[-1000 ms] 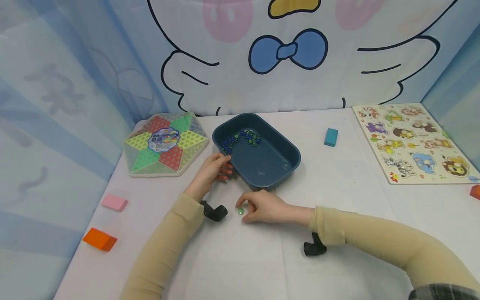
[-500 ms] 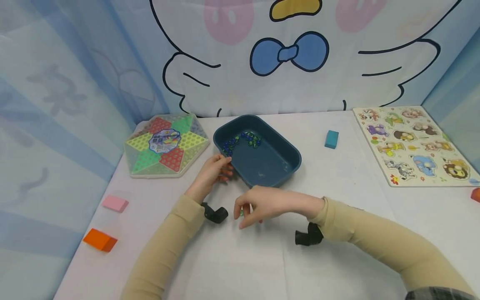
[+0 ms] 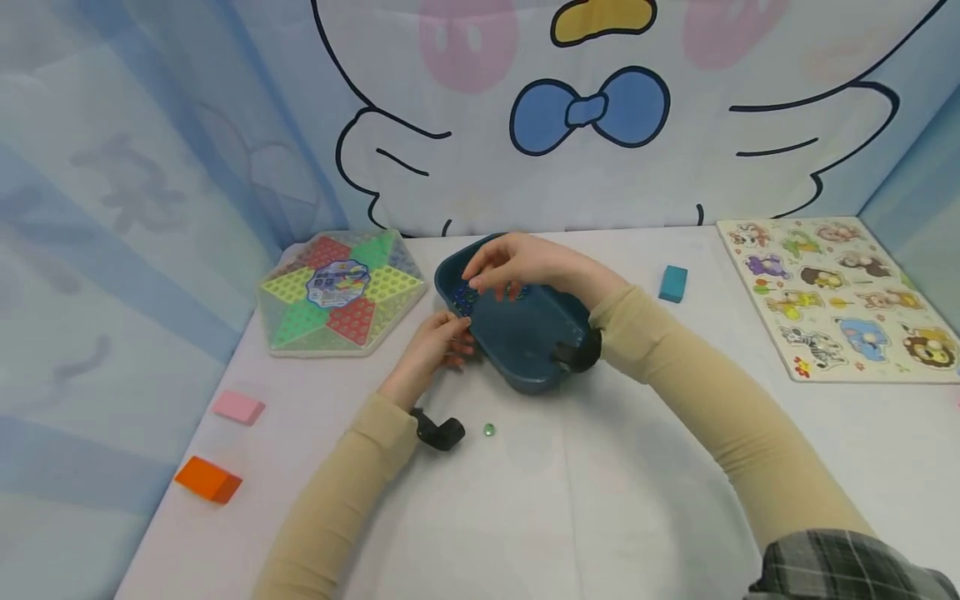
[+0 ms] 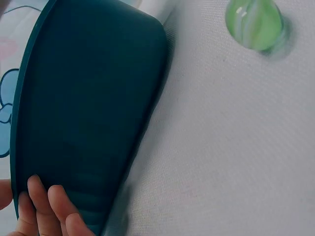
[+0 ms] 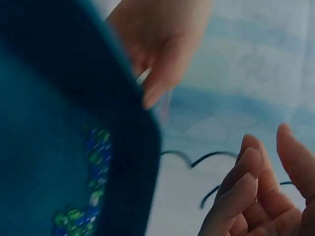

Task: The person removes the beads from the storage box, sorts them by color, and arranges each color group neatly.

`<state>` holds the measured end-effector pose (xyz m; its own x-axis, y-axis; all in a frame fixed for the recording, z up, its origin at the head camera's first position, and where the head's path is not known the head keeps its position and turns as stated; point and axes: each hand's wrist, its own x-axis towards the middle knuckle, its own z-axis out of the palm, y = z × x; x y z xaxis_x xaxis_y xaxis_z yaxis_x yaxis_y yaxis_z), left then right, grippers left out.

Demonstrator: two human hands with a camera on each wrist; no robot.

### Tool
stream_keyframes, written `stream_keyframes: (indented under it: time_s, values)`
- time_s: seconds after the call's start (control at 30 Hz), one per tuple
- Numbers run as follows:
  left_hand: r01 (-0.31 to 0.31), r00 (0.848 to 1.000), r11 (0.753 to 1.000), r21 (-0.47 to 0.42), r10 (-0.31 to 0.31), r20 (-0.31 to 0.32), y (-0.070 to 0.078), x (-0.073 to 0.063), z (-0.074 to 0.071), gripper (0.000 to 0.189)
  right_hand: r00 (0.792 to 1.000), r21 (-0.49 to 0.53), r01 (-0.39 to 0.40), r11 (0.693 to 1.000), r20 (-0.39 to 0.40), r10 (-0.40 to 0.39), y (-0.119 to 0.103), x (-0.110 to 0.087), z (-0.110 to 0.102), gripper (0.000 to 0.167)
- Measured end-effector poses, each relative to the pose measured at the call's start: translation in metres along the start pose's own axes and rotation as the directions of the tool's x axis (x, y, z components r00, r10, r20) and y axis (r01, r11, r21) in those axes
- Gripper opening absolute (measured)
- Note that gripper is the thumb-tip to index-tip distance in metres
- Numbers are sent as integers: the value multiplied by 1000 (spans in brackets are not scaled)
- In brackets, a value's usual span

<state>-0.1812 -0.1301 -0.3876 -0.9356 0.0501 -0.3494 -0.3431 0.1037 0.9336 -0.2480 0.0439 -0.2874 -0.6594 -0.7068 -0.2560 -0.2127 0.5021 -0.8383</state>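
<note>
My left hand (image 3: 429, 348) grips the near-left rim of a dark blue plastic basin (image 3: 510, 335). In the left wrist view its fingers (image 4: 43, 206) lie against the basin's outer wall. My right hand (image 3: 528, 265) is above the basin's far-left part. Its thumb and bent fingers stand apart in the right wrist view, and I see nothing between them. Blue and green glass marbles (image 5: 98, 162) lie in the basin at one end, partly hidden from the head view by my right hand. A single green marble (image 3: 489, 430) sits on the white tablecloth in front of the basin.
A hexagonal Chinese checkers box (image 3: 337, 292) lies left of the basin. Pink (image 3: 238, 407) and orange (image 3: 208, 480) blocks are at the table's left side. A teal block (image 3: 673, 283) and an animal puzzle board (image 3: 840, 300) are at the right.
My right hand has left the spot by the green marble and moved up and away, over the basin. That marble stays on the cloth. The left hand keeps its hold on the rim.
</note>
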Motion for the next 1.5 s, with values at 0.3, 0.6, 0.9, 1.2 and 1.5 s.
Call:
stream_keyframes:
  time_s: [0.3, 0.6, 0.9, 1.2, 1.5]
  values:
    - [3, 1000, 1000, -10, -3, 10, -4, 0, 7, 20, 986, -195, -132, 972, -130, 108, 41, 48, -1, 26]
    - [-6, 1000, 999, -39, 7, 12, -6, -1, 14, 20, 979, -373, -190, 908, -147, 144, 60, 61, 3, 26]
    - [7, 1000, 998, -59, -6, 20, -6, 2, 11, 18, 978, -453, -199, 869, -143, 149, 59, 72, 8, 23]
    - [-12, 1000, 998, -58, 13, 15, -5, 2, 5, 18, 978, -561, -202, 803, -163, 132, 54, 86, 16, 22]
    - [-9, 1000, 998, -57, 9, 3, -5, 2, -3, 18, 981, -597, -173, 783, -172, 86, 50, 96, 20, 21]
